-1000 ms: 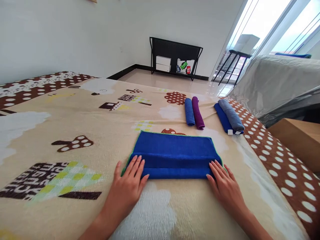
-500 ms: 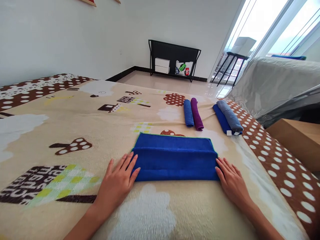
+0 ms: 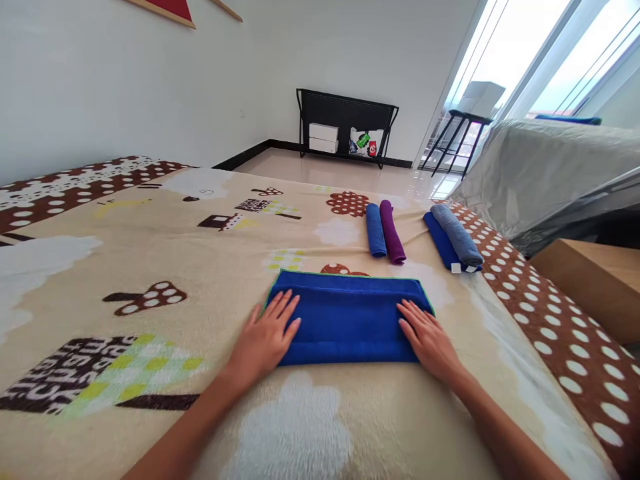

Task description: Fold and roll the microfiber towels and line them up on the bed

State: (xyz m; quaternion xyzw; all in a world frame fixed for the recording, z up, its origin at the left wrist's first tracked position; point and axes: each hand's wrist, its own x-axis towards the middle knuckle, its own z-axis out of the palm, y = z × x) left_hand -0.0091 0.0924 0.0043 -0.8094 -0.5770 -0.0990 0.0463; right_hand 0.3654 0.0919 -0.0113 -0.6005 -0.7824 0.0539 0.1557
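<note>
A folded blue towel (image 3: pixel 347 317) with a green edge lies flat on a patterned beige blanket (image 3: pixel 200 267). My left hand (image 3: pixel 267 337) rests flat on the towel's left end, fingers stretched out. On the towel's right end lies my right hand (image 3: pixel 427 340), also flat with fingers apart. Neither hand grips anything.
Beyond the towel lie rolled towels: a blue one (image 3: pixel 375 230) beside a purple one (image 3: pixel 391 231), and farther right a dark blue one (image 3: pixel 441 241) under a grey one (image 3: pixel 457 235). A black rack (image 3: pixel 345 127) stands at the far wall. A wooden surface (image 3: pixel 595 280) is at the right.
Both hands moved inward from beside the towel's ends onto its top. The towel now lies flatter, folded over to a narrower strip.
</note>
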